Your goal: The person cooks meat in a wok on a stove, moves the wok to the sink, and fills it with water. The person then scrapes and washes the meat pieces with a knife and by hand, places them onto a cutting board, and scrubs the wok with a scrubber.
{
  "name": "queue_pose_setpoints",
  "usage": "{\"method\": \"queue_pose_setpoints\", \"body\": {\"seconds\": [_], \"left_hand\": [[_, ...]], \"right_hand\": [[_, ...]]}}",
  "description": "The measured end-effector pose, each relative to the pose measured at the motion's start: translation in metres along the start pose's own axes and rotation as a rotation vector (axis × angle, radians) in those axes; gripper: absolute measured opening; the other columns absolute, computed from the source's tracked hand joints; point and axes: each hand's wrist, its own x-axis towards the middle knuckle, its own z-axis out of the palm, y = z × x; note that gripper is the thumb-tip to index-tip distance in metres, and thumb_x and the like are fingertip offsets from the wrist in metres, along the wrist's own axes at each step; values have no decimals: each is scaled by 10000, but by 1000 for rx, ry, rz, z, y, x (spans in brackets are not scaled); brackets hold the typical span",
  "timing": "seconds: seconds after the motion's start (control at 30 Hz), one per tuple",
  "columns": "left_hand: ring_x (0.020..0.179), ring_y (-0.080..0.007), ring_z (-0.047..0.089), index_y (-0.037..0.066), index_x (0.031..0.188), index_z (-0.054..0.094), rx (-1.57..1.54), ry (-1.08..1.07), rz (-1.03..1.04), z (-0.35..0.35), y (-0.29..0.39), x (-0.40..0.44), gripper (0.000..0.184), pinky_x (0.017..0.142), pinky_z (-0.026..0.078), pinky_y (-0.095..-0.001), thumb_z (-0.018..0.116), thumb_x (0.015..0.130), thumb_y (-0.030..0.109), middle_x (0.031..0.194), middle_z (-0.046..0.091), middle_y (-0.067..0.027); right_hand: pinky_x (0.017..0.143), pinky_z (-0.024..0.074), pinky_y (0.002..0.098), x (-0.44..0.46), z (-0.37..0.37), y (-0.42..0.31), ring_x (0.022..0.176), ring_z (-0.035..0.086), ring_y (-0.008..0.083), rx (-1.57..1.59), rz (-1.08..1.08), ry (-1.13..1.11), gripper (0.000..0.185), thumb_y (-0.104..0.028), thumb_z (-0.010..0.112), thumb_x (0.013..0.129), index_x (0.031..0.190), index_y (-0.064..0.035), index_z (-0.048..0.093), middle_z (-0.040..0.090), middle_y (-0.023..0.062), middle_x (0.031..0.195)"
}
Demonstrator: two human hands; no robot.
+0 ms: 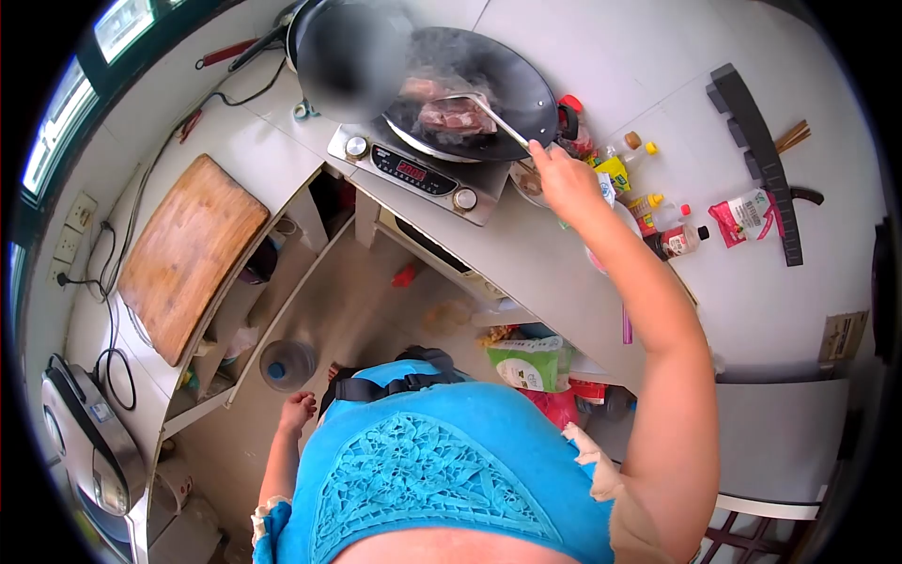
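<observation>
The right hand (564, 183), toward 1 o'clock, is closed around the long utensil (505, 124); the left hand (300, 408), at 8 o'clock, is loosely curled, contents indeterminable. Meat (456, 117) lies in the steaming wok (517, 85) at 12 o'clock; good practice calls for low, controlled strokes, knuckles clear of the rim.

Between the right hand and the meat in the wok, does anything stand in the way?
Nothing solid that I can see. The right hand holds a long-handled utensil whose far end is at the meat; only thin haze hangs over the wok.
</observation>
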Motion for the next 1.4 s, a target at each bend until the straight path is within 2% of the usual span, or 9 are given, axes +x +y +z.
{"method": "queue_pose_setpoints", "body": {"seconds": [0.07, 0.2, 0.23, 0.3, 0.5, 0.73, 0.97, 1.07, 1.4], "left_hand": [[671, -109, 556, 53, 1002, 599, 23, 17, 12, 2, 11, 1, 168, 612, 453, -237, 523, 882, 141, 824, 602, -18], [701, -114, 570, 50, 1032, 594, 13, 37, 37, -2, 27, 1, 193, 644, 459, -241, 512, 888, 150, 834, 608, -27], [707, -114, 572, 51, 1037, 593, -3, 36, 39, -3, 27, 1, 197, 649, 459, -241, 509, 889, 152, 835, 609, -28], [706, -114, 576, 57, 1029, 593, -1, 35, 21, -6, 27, -1, 190, 641, 462, -242, 503, 891, 152, 842, 611, -29], [688, -115, 580, 74, 989, 594, 2, 25, -20, -7, 8, -6, 157, 615, 468, -246, 495, 892, 147, 838, 609, -25], [688, -119, 581, 70, 1024, 594, 25, 28, -7, -6, 8, -6, 184, 625, 470, -244, 510, 894, 169, 864, 617, -34], [699, -127, 583, 55, 1031, 591, -26, 103, -15, -4, 18, -26, 185, 635, 472, -239, 497, 901, 148, 864, 618, -44], [706, -126, 583, 54, 1028, 592, -2, 81, -35, -7, 3, -24, 185, 641, 475, -241, 490, 905, 147, 864, 617, -43], [730, -128, 584, 53, 1048, 579, 14, 62, -13, -2, 12, -8, 201, 662, 475, -247, 489, 905, 161, 871, 615, -36]], "right_hand": [[621, 496, 433, 9, -2, -12, 762, 607, 344, -19, 31, 30, 382, -68, 440, 836, 1214, -51, 489, 567, 160, 858], [743, 477, 437, -1, -7, 23, 831, 598, 349, 296, 136, 74, 336, -155, 511, 844, 1168, -73, 543, 612, 183, 900], [769, 470, 432, -6, -15, 31, 868, 594, 345, 429, 292, -27, 355, -166, 554, 823, 1171, -97, 545, 621, 170, 939], [785, 465, 427, -18, -28, 50, 904, 584, 340, 463, 353, -72, 364, -144, 551, 820, 1182, -114, 542, 619, 160, 957], [803, 457, 412, -28, -40, 72, 933, 572, 343, 155, 225, -145, 395, -116, 522, 824, 1218, -146, 529, 604, 180, 1005], [813, 460, 380, 6, -3, 64, 919, 582, 345, 665, 261, -100, 403, -208, 577, 812, 1211, -159, 542, 621, 188, 984], [813, 454, 389, -33, -43, 88, 926, 574, 321, 411, 198, -19, 380, -150, 565, 812, 1192, -145, 559, 612, 163, 1001], [825, 447, 361, -39, -47, 87, 955, 573, 292, 279, 242, -148, 405, -96, 558, 799, 1201, -143, 562, 613, 153, 1028], [801, 467, 405, -7, -20, 86, 931, 582, 320, 375, 245, -184, 390, -123, 536, 815, 1203, -169, 553, 615, 162, 998]]}}
